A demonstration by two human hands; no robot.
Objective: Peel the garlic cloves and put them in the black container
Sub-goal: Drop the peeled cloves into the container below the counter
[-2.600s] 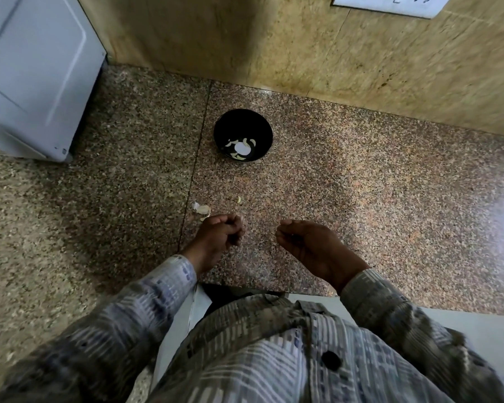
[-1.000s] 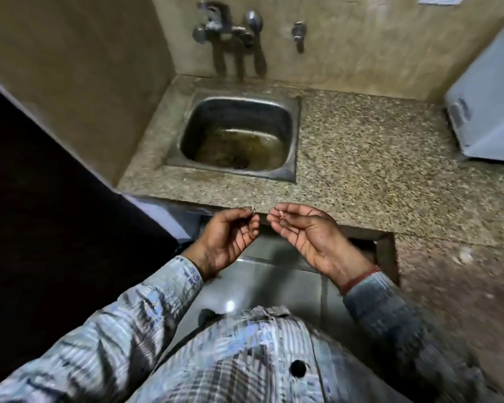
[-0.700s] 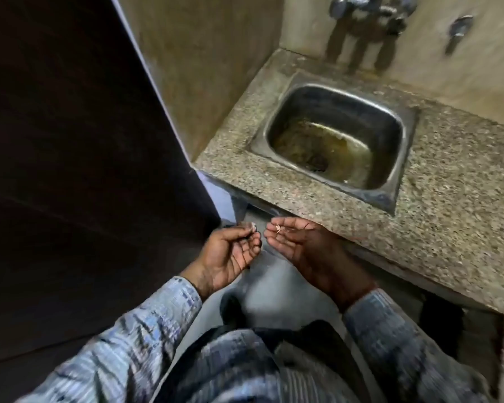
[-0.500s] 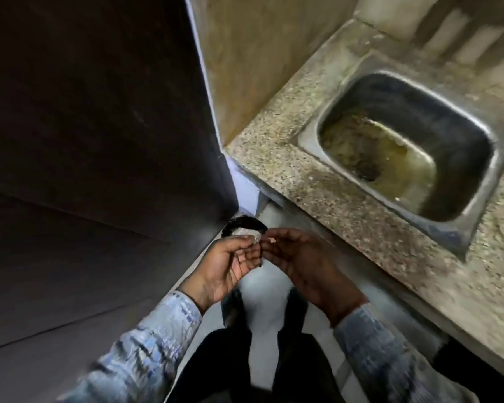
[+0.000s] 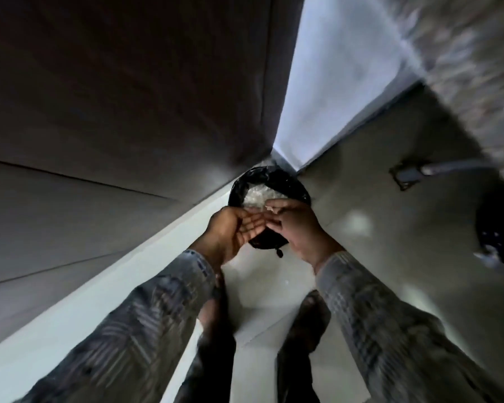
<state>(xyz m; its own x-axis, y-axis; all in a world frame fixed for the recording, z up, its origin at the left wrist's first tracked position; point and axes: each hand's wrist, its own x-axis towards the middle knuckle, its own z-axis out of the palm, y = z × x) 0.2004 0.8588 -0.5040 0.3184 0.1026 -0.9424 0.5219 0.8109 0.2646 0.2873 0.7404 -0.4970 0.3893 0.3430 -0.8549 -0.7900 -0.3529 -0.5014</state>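
Both hands have dropped from the sink to just over a bag-lined bin [image 5: 285, 181]. My left hand [image 5: 233, 231] lies flat, palm up; my right hand [image 5: 296, 226] curls its fingers against it, a garlic skin scrap [image 5: 269, 208] at their tips (pinched or stuck, I cannot tell).

A black-lined bin [image 5: 269, 178] stands on the pale floor [image 5: 361, 257].

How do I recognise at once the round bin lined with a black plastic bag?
Start at the pale tiled floor, in the corner where the dark panel meets the white wall. The round bin lined with a black plastic bag stands there, under the left hand and right hand. Only its round mouth shows pale crumpled waste.
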